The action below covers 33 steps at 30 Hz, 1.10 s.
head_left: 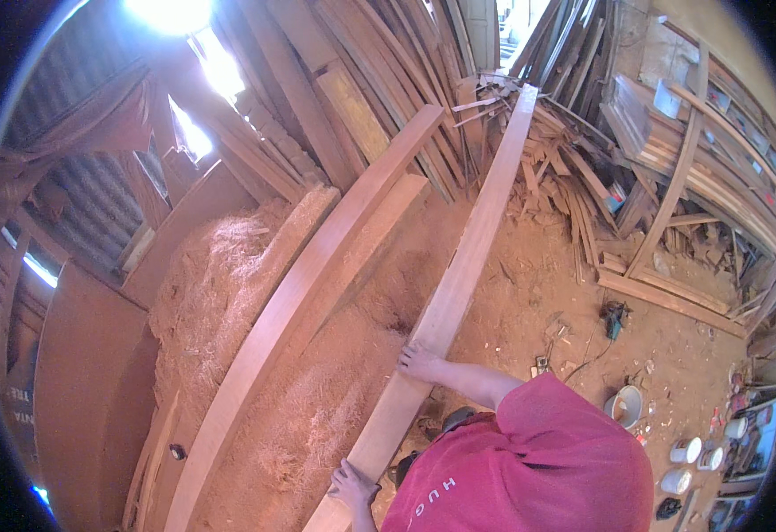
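A long, smooth wooden plank (460,279) runs from the lower middle up to the far offcuts, passing in front of my body. My right hand (421,362) grips it around the middle of the view, its fingers over the far edge. Lower down and closer to the bottom rim, my left hand (352,485) holds the same plank, fingers bent across its face. The undersides of both grips are hidden. To the left, a second long board (295,306) lies roughly parallel, apart from my hands. A shorter beam (374,229) rests beside it.
Wood shavings (233,257) are heaped on the left. Boards (304,97) lean along the back wall, with scrap offcuts (552,164) at the plank's far end. On the right are a timber frame (671,191), a green power tool (615,321) with a cord, and several buckets (625,406).
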Tool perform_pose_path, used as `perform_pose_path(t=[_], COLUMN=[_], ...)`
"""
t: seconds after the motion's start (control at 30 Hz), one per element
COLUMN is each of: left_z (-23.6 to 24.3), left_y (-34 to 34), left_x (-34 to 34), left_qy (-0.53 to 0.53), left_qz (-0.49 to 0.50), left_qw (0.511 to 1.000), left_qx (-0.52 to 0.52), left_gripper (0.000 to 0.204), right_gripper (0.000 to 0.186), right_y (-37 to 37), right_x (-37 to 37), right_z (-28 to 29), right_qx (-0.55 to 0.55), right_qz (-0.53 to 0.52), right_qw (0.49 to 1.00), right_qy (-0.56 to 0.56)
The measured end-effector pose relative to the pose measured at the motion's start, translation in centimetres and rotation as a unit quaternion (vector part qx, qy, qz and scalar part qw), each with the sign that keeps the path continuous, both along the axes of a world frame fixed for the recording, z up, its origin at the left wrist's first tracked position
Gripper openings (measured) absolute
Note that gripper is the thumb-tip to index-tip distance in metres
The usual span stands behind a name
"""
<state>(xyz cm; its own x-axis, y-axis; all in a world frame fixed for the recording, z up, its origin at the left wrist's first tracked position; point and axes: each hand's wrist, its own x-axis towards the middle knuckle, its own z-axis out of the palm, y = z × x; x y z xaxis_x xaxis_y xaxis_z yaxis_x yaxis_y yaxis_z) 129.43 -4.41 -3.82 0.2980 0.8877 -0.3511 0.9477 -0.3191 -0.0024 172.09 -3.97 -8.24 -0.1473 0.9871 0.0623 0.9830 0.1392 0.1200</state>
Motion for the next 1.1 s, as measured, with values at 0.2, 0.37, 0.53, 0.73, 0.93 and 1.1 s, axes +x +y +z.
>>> perform_pose_path(t=[0.2,0.37,0.53,0.73,0.93,1.1], left_z=[1.0,1.9,2.3,1.1,-2.7,-3.3], left_y=[-2.1,-2.3,0.9,7.1,11.1,13.8], left_x=[-0.7,-1.0,0.3,-2.0,-6.4,-4.1], left_qy=[0.006,0.016,-0.026,-0.034,-0.068,-0.172], left_qz=[0.01,0.012,-0.023,-0.054,-0.092,-0.086], left_qw=[1.0,0.999,0.99,0.952,0.923,0.868], left_qx=[-0.009,-0.044,-0.139,-0.3,-0.367,-0.457], left_gripper=[0.13,0.131,0.133,0.14,0.144,0.142], right_gripper=[0.047,0.048,0.044,0.052,0.07,0.097], right_y=[-0.3,1.0,1.6,8.0,7.6,2.8], right_x=[-0.7,-0.9,1.5,1.3,0.4,9.0], right_z=[3.4,6.6,0.9,1.9,13.2,7.6], right_qx=[-0.123,-0.207,-0.221,-0.416,-0.349,-0.152], right_qz=[0.022,0.037,0.014,0.006,-0.06,-0.058], right_qw=[0.992,0.976,0.972,0.905,0.935,0.986], right_qy=[0.031,0.054,0.075,0.091,-0.009,-0.035])
